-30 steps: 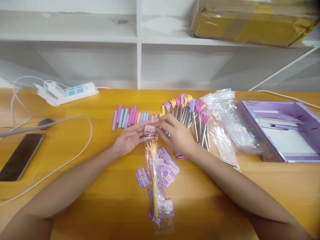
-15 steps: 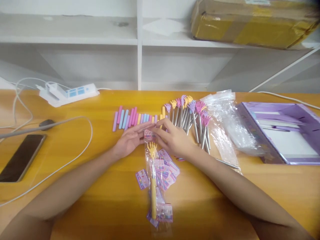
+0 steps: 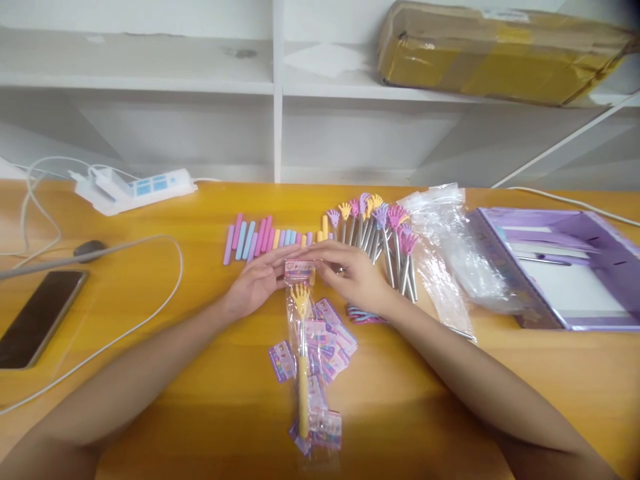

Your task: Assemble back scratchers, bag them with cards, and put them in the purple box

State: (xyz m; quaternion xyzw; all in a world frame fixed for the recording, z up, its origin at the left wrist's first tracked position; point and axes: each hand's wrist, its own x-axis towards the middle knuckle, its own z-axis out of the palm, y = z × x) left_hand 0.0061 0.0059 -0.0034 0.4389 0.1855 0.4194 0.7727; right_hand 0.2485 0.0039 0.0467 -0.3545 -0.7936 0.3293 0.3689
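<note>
A clear plastic bag (image 3: 293, 327) lies lengthwise before me, holding a yellow hand-shaped back scratcher (image 3: 303, 387) with a metal shaft and yellow handle. At its top sits a small printed card (image 3: 299, 270). My left hand (image 3: 257, 283) holds the bag's top edge from the left, fingers long and close together behind the card. From the right, my right hand (image 3: 353, 273) closes on the same edge; its fingertips meet the left ones. Several printed cards (image 3: 333, 347) are scattered under and beside the bag.
Behind my hands lie coloured handle tubes (image 3: 250, 240) and several metal back scratchers (image 3: 385, 233). Clear plastic bags (image 3: 450, 260) and a purple box (image 3: 530, 293) are at right. A phone (image 3: 43, 320), cables and a power strip (image 3: 145, 190) occupy the left; shelves stand behind.
My right hand's fingers have flattened and stretched left along the bag's top edge, uncovering more of the card. The view has shifted slightly; the bag stays in place on the table.
</note>
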